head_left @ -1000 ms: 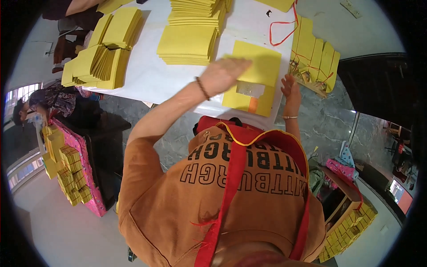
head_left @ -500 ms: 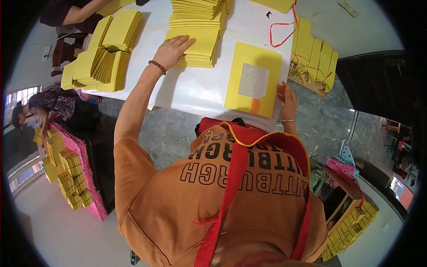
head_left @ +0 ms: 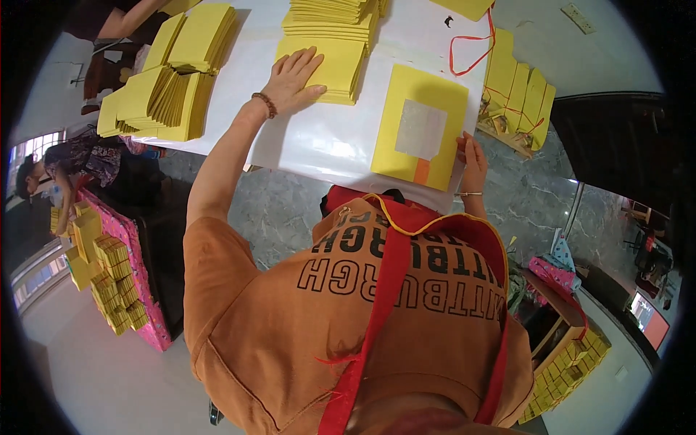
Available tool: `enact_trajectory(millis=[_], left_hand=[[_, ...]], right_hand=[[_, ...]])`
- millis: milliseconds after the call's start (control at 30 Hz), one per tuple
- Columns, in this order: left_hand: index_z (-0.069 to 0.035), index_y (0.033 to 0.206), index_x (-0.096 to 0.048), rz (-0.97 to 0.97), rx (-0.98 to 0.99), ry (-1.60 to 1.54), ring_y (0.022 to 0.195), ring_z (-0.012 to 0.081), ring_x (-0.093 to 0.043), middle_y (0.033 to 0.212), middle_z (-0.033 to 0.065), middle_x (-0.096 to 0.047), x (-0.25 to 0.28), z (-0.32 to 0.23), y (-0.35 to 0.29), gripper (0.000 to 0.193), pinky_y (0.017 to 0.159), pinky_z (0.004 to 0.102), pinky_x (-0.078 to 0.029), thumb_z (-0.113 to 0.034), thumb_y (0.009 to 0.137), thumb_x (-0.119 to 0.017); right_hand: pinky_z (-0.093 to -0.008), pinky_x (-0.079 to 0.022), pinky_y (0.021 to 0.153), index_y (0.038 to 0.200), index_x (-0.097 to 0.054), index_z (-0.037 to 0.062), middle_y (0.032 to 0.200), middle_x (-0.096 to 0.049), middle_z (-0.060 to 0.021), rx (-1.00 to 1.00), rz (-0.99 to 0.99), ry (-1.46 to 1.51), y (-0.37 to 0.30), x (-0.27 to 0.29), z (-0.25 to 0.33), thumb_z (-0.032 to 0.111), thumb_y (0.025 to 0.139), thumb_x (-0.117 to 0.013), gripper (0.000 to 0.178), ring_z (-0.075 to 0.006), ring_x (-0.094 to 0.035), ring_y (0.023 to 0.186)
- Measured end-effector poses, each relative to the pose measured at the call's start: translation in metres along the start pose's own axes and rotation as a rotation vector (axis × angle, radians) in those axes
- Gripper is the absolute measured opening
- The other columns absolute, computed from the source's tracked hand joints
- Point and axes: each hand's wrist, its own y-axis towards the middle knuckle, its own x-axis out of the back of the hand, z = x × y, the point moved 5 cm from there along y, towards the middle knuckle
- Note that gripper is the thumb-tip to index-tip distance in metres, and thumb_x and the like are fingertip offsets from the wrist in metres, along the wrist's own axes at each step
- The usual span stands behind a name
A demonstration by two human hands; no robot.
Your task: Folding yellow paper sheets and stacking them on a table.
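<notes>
My left hand (head_left: pixel 296 81), with a beaded bracelet at the wrist, lies with fingers spread on the near-left part of a stack of folded yellow paper (head_left: pixel 339 64). Behind it rises a taller pile of the same paper (head_left: pixel 330 16). To the right, a yellow sheet (head_left: pixel 391 119) lies flat, bearing a silvery-grey square (head_left: pixel 422 129) and a small orange strip (head_left: pixel 421 171). Just past the table's right edge, beside this sheet, is my right hand (head_left: pixel 473 161), a thin bangle at its wrist. Its fingers are loosely extended and I see nothing held in them.
More yellow paper stacks (head_left: pixel 163 98) stand on the table's left side. A red cord (head_left: pixel 471 38) lies at the far right, near tied yellow bundles (head_left: pixel 516 94) beyond the edge. Another person's arm (head_left: pixel 134 18) reaches in at upper left; a second person (head_left: pixel 90 156) works by a pink-covered table (head_left: pixel 134 254).
My left hand has shifted a little forward on the stack, and its fingers are more spread. My right hand stays beside the sheet. The whole view has shifted slightly.
</notes>
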Motion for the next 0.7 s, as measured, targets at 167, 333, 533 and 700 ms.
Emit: enact_trajectory(millis=[167, 333, 533, 700], left_hand=[[-0.010, 0.136, -0.032, -0.077, -0.020, 0.057, 0.130, 0.0290, -0.025, 0.141, 0.0135, -0.028, 0.002, -0.001, 0.003, 0.067, 0.106, 0.0423, -0.017, -0.056, 0.088, -0.032], [-0.011, 0.132, -0.038, 0.001, 0.003, 0.020, 0.127, 0.0276, -0.030, 0.138, 0.0120, -0.033, 0.025, -0.001, 0.010, 0.063, 0.103, 0.0432, -0.022, -0.056, 0.088, -0.033], [-0.012, 0.121, -0.052, -0.201, 0.000, 0.109, 0.116, 0.0280, -0.043, 0.126, 0.0103, -0.048, 0.046, -0.013, 0.012, 0.047, 0.096, 0.0419, -0.031, -0.044, 0.089, -0.039], [-0.004, 0.096, -0.061, -0.403, -0.215, -0.293, 0.086, 0.0310, -0.055, 0.092, 0.0129, -0.059, 0.058, -0.101, 0.004, 0.019, 0.072, 0.0381, -0.044, -0.015, 0.081, -0.057]], right_hand=[[-0.0271, -0.040, 0.085, 0.111, -0.059, 0.0052, 0.101, -0.062, -0.0045, 0.128, 0.036, 0.058, -0.002, -0.006, 0.007, 0.023, 0.089, -0.054, 0.029, -0.0134, -0.055, 0.096], [-0.0351, -0.038, 0.090, 0.105, -0.062, 0.0078, 0.102, -0.062, -0.0077, 0.557, 0.067, -0.481, -0.014, -0.004, 0.026, 0.019, 0.081, -0.061, 0.026, -0.0248, -0.050, 0.106], [-0.0393, -0.037, 0.091, 0.099, -0.064, 0.0098, 0.101, -0.062, -0.0071, 0.709, 0.092, -0.664, -0.024, -0.008, 0.029, 0.018, 0.074, -0.065, 0.026, -0.0305, -0.049, 0.107], [-0.0388, -0.039, 0.089, 0.093, -0.065, 0.0114, 0.098, -0.063, -0.0041, 0.765, 0.125, -0.668, -0.024, -0.010, 0.025, 0.020, 0.072, -0.066, 0.022, -0.0270, -0.051, 0.105]])
